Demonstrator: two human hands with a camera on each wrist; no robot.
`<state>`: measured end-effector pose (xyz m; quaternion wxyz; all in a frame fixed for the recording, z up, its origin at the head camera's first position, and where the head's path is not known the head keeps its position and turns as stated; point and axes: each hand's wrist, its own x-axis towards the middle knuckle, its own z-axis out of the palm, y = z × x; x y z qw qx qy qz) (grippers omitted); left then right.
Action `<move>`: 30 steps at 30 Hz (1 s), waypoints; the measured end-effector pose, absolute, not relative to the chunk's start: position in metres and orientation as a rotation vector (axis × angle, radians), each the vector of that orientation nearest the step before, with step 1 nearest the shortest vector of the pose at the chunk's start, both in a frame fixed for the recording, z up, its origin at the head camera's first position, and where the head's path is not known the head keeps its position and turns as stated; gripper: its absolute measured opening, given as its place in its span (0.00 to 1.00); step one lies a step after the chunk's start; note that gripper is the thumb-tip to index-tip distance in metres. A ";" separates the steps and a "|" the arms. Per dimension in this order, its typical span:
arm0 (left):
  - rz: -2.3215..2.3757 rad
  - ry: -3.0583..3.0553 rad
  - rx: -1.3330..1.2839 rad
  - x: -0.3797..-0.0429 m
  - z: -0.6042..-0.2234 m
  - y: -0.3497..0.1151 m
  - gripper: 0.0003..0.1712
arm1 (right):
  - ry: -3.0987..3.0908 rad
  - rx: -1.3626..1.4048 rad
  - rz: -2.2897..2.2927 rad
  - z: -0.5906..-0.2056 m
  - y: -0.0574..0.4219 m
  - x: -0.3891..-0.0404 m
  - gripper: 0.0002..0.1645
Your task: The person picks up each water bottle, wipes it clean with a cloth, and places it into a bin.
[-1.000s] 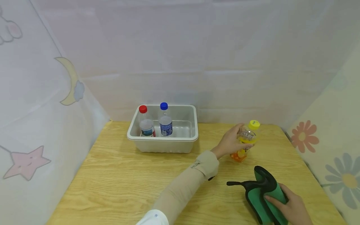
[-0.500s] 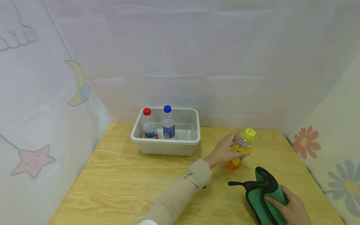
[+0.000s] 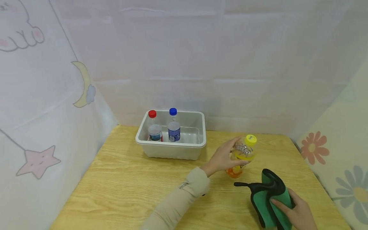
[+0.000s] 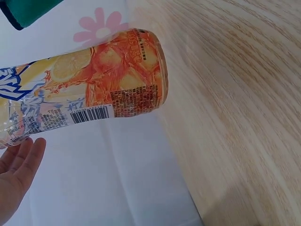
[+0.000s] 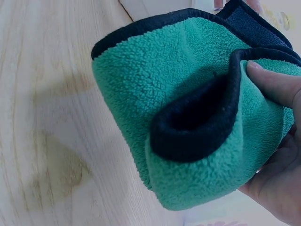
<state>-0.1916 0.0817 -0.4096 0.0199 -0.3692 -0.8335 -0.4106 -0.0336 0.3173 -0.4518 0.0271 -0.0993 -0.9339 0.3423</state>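
My left hand (image 3: pixel 221 158) grips a clear bottle (image 3: pixel 243 155) with a yellow cap, its thumb on the near side and fingers round the far side. The bottle leans, cap to the right; its orange label with a barcode (image 4: pixel 91 114) fills much of the left wrist view. Whether its base touches the table, I cannot tell. At the lower right, my right hand (image 3: pixel 300 210) holds a folded green towel (image 5: pixel 150 89) with black edging, thumb pressed on its near face. The towel's black loop (image 3: pixel 241 184) points left, below the bottle.
A pale plastic tub (image 3: pixel 172 150) stands at the back of the wooden table (image 3: pixel 129 188). Inside it are a red-capped bottle (image 3: pixel 155 129) and a blue-capped bottle (image 3: pixel 173 129), both upright. Printed cloth hangs (image 3: pixel 172 57) behind and at both sides.
The left hand has drawn the yellow-capped bottle left and a little nearer. The right hand and towel stay almost in place. The head view has shifted slightly.
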 end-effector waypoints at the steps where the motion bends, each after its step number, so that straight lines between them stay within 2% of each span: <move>1: -1.280 -2.586 -1.145 -0.191 -0.410 0.079 0.49 | -2.871 -0.302 1.055 -0.452 0.317 -0.034 0.38; 5: -1.301 -2.570 -1.148 -0.188 -0.410 0.071 0.49 | -2.829 -0.279 1.062 -0.451 0.314 -0.034 0.35; 14: -1.376 -2.512 -1.118 -0.180 -0.412 0.049 0.48 | -2.821 -0.250 1.102 -0.445 0.307 -0.040 0.35; 22: -1.408 -2.495 -1.085 -0.177 -0.414 0.032 0.49 | -2.716 0.020 1.039 -0.433 0.299 -0.056 0.29; 30: -1.430 -2.500 -1.047 -0.171 -0.419 0.017 0.49 | -2.618 0.219 1.031 -0.421 0.295 -0.069 0.31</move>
